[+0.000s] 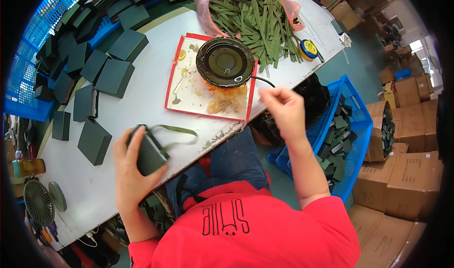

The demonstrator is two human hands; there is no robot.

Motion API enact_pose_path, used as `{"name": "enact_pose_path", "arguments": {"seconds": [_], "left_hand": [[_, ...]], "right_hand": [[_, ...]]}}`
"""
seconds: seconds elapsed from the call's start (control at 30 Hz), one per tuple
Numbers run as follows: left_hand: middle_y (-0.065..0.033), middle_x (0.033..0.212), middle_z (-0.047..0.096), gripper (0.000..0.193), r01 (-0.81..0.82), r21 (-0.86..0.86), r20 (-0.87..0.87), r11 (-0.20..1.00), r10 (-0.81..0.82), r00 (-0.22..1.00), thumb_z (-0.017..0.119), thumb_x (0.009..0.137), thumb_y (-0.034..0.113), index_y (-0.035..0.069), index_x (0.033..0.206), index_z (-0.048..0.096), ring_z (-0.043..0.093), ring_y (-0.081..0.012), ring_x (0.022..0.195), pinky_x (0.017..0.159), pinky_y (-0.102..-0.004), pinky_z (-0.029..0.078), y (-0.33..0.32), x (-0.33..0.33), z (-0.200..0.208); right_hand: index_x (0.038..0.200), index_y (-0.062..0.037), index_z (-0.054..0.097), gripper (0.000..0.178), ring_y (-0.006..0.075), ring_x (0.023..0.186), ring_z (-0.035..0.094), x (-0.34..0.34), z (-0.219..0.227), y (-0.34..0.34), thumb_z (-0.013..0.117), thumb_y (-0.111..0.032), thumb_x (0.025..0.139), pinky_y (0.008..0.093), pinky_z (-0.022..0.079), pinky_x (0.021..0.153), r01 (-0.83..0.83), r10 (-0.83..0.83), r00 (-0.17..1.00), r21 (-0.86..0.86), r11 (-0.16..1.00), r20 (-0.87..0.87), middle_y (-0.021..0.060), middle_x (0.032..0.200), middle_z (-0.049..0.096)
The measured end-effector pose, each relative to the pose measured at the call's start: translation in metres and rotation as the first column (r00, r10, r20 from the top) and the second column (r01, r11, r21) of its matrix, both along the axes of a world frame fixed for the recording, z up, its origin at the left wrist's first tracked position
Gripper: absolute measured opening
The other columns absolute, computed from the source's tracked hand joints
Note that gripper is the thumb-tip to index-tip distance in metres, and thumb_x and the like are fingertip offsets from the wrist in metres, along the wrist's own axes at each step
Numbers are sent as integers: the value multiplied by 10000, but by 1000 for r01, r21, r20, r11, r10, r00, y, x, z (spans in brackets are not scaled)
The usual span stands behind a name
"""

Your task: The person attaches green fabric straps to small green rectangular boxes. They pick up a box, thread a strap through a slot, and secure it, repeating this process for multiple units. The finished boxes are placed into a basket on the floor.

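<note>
My left hand (130, 166) is wrapped round a small dark green box (150, 155) at the table's near edge. A green ribbon strip (177, 128) loops out from the box's right side, slightly blurred. My right hand (285, 108) is raised near the table edge, fingers curled and pressed together; what they hold, if anything, I cannot make out. Close to those fingertips runs a thin black curved cord or handle (264, 81) from a round dark pan (225, 61) of glossy brownish liquid. The pan rests on a red-rimmed white tray (177, 103) stained with amber drips.
A pink plastic bag (203, 5) spills green strips (257, 20) behind the pan, beside a round blue-and-yellow tin (308, 49). Several dark green boxes (113, 76) cover the table's left. Blue crates (362, 121) stand at right below table height. A small fan (39, 203) sits lower left.
</note>
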State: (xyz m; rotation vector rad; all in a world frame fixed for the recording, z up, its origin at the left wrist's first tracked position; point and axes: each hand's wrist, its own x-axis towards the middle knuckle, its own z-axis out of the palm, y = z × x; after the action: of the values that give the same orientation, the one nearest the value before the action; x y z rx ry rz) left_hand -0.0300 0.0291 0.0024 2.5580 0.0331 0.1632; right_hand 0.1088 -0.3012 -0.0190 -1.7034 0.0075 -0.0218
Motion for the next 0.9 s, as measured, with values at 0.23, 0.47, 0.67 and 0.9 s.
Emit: {"name": "enact_pose_path", "arguments": {"seconds": [0.23,0.47,0.67,0.9], "left_hand": [[-168,1253,552,614,-289,39,-114,957,292,950,756,838,250,76,1388,546,531,-357,1133,978,-418,441,26,-9,-3],[-154,1168,629,156,-459,-115,-298,881,410,862,637,950,124,-24,997,622,599,-296,1066,933,-367,453,50,-8,-9],[-196,1365,568,291,-85,-120,409,989,127,903,710,724,-6,31,598,451,415,-414,1398,1126,-498,303,39,-11,8],[-216,1535,409,332,198,111,47,974,-204,978,852,597,109,55,815,607,311,-471,1452,1166,-555,253,9,1,13]], "right_hand": [[904,18,720,243,43,652,566,78,-22,-51,730,-223,941,233,447,611,189,-146,980,-382,905,138,1,697,664],[976,-30,734,257,211,719,642,121,-35,-41,662,-276,955,331,502,673,274,-25,901,-523,807,433,115,781,659],[898,-11,705,346,330,797,663,140,-29,-30,685,-356,900,426,519,754,204,-51,974,-770,605,219,150,871,684],[911,23,715,295,299,787,685,137,-38,-43,674,-269,903,391,530,747,204,-61,965,-584,786,256,162,869,721]]}}
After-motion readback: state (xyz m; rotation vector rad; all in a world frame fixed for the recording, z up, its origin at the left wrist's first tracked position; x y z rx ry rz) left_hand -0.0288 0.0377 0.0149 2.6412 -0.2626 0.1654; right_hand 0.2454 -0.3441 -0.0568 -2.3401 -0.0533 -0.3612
